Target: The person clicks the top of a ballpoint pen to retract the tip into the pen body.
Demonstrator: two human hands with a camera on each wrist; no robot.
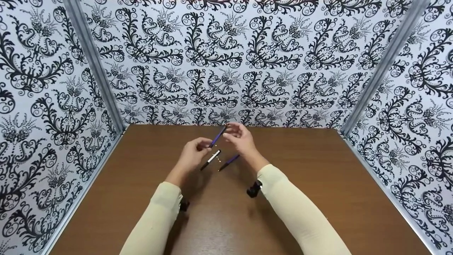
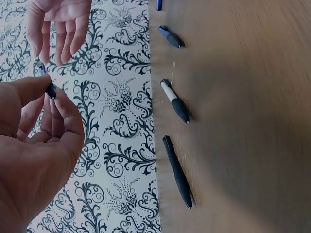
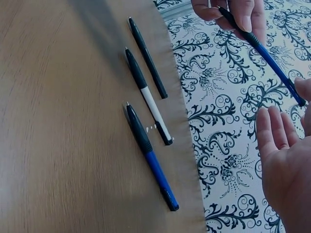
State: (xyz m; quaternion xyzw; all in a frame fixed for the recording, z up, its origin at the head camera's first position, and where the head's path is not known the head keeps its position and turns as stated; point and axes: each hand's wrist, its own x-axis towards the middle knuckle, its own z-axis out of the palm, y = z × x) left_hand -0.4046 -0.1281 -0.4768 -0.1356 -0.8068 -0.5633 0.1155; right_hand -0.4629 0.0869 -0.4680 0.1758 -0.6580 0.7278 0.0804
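My left hand [image 1: 194, 152] pinches the black grip end of a blue pen [image 3: 272, 63] between thumb and fingers, above the table. At the pen's other end, the clip end, my right hand [image 1: 242, 138] holds it with its fingertips, the remaining fingers stretched out. The pen slants between the two hands in the head view. Below them on the table lie a white pen with black grip [image 3: 151, 107], a second blue pen [image 3: 156, 172] and an all-black pen [image 3: 148, 58], roughly side by side. The left hand hides the black pen in the head view.
Tiny light specks [image 1: 219, 160] show on the brown table [image 1: 219, 219] near the white pen. A short blue piece [image 2: 159, 5] shows at the left wrist view's top edge. Patterned walls [image 1: 226, 63] with metal corner posts [image 1: 95, 63] enclose the table at back and sides.
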